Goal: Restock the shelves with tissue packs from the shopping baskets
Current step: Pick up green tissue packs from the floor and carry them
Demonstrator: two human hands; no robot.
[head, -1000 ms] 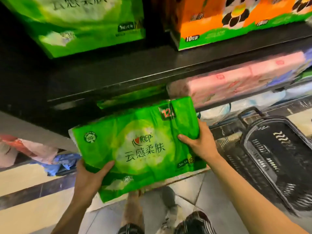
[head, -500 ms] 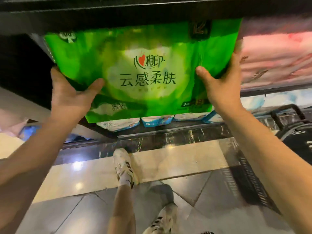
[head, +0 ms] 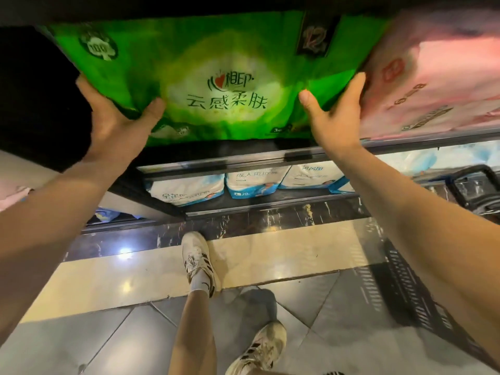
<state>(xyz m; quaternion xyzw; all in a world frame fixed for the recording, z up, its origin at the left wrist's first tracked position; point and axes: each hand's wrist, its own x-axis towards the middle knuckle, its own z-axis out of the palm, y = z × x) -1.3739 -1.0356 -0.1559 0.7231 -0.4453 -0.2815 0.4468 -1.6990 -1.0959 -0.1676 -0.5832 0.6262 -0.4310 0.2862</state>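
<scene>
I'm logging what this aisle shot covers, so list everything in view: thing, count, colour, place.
green tissue pack: one, green with a pale centre, on the shelf, held at both lower corners
pink tissue pack: one, pink, same shelf, touching the green pack's right side
shelf: one, dark edge, under both packs
white-and-blue packs: at least three, lower shelf
shopping basket: one, black, right edge, partly cut off
floor: beige and grey tiles, dark marble strip
shoes: two, white with dark stripes
left hand: grips the pack's lower left
right hand: grips the pack's lower right
</scene>
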